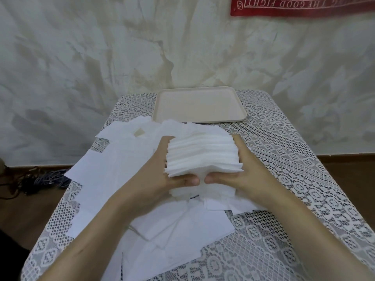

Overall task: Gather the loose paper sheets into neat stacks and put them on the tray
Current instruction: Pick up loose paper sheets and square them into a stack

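Far out at nine o'clock from the table, on the brown floor [22, 203]: a tangle of dark cables [46, 179]. Behind, across the whole back of the room, a mottled off-white wall [81, 57].

Spread over the table's left half, from seven round to eleven o'clock: loose white paper sheets [113, 165], overlapping at odd angles, a few hanging past the left edge.

Flat against the nine o'clock side of the pile, the left hand [160, 171], fingers hidden behind the paper, thumb curled under the near lower edge.

Between both hands, at table centre above the scattered sheets: a thick stack [203, 153] of white sheets, edges uneven and fanned; resting or lifted, cannot tell.

Beyond it at twelve o'clock, near the far edge, a beige tray [199, 106].

Clamped on the three o'clock side, the right hand [249, 171], thumb tip almost meeting the other thumb at six o'clock.

Over the right half, uncovered: white lace tablecloth [284, 159] on a grey top.

High at one o'clock on the wall, a red banner [304, 7] with mirrored white lettering.
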Demonstrator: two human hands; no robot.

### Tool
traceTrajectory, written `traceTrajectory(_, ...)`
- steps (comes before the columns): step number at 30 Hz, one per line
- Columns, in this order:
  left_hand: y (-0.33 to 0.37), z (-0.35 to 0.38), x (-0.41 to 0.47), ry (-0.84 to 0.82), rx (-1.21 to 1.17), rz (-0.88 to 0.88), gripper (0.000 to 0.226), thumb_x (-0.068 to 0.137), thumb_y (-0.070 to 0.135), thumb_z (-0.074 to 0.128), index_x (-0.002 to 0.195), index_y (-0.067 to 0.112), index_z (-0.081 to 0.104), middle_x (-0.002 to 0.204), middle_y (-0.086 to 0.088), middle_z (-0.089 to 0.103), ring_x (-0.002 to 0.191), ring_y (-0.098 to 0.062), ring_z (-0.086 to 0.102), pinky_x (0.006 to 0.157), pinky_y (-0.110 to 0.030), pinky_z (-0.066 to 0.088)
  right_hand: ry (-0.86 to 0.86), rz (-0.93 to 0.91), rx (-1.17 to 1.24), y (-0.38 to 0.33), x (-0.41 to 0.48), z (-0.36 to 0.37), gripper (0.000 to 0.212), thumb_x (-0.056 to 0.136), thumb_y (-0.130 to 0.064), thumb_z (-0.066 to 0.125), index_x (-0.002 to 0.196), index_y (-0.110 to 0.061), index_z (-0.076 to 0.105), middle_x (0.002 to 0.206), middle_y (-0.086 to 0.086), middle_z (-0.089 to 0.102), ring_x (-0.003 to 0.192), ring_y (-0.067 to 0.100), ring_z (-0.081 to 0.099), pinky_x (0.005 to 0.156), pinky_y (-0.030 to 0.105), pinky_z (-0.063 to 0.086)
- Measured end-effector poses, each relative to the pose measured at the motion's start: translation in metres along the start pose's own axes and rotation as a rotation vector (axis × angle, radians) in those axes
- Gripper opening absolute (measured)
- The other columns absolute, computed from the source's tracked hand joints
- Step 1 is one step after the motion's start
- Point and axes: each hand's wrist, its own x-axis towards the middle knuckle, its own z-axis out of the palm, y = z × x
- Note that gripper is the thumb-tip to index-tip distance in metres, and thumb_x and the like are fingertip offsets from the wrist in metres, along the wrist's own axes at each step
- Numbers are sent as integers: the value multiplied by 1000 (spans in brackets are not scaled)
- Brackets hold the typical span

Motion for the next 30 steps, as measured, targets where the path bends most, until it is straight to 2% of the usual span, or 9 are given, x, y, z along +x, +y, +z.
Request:
traceTrajectory(3,-3,-1,-2,15,39,17,79,68,13,93,127,25,43,127,10,63,108,13,62,83,-10,50,-30,12,-38,-3,-3,-1,87,62,-29,98,129,-45,45,115,-23,67,110,-4,62,90,24,52)
traceTrajectory(7,-5,-4,-4,-15,67,51,86,66,16,91,135,28,41,123,30,64,119,11,59,89,-9,48,-110,9,-4,-11,-7,-2,86,61,-32,92,132,-44,45,116,-24,67,111,-6,61,90,13,49)
traceTrajectory(10,-3,-5,-9,-22,58,69,76,71,17,90,135,21,50,132,16,67,128,-4,61,100,-22,50,-107,-3,42,-20,-13,-3,75,61,-30,92,124,-38,52,107,-25,69,102,-9,63,80,8,47)
traceTrajectory(15,5,-7,-14,28,83,131,83,63,42,90,133,19,52,131,10,67,126,-7,63,98,-20,50,-102,-35,96,-24,-21,-8,72,63,-24,91,123,-40,55,111,-21,70,109,0,65,84,16,50)
traceTrajectory(18,6,-3,-16,50,51,155,84,64,42,88,135,12,52,131,6,67,127,-10,63,98,-19,50,-98,-40,111,-24,-22,-7,74,58,-33,94,120,-48,55,111,-20,69,110,1,65,84,18,51)
traceTrajectory(20,6,0,-17,76,20,164,82,65,42,86,133,13,50,126,12,68,123,-6,64,93,-16,50,-63,-52,134,-25,-22,-4,74,59,-31,97,120,-42,57,109,-20,70,107,1,66,81,19,53)
traceTrajectory(24,4,4,-17,59,-67,120,84,61,41,86,132,25,45,126,13,67,123,-5,63,91,-18,52,29,-76,181,-25,-21,-1,67,61,-18,88,120,-29,58,99,-21,72,94,-2,69,73,15,52)
traceTrajectory(27,2,11,-18,43,-66,86,84,62,38,88,133,32,42,122,27,66,122,3,62,91,-15,51,42,-61,174,-19,-21,-1,70,65,-19,93,122,-34,56,103,-21,72,97,-1,69,75,16,53)
traceTrajectory(30,-5,14,-15,127,-101,75,77,67,38,89,131,35,46,120,22,69,122,-5,64,97,-29,55,13,-9,164,-13,-24,4,65,75,-38,82,131,-45,50,117,-18,70,107,4,69,82,23,56)
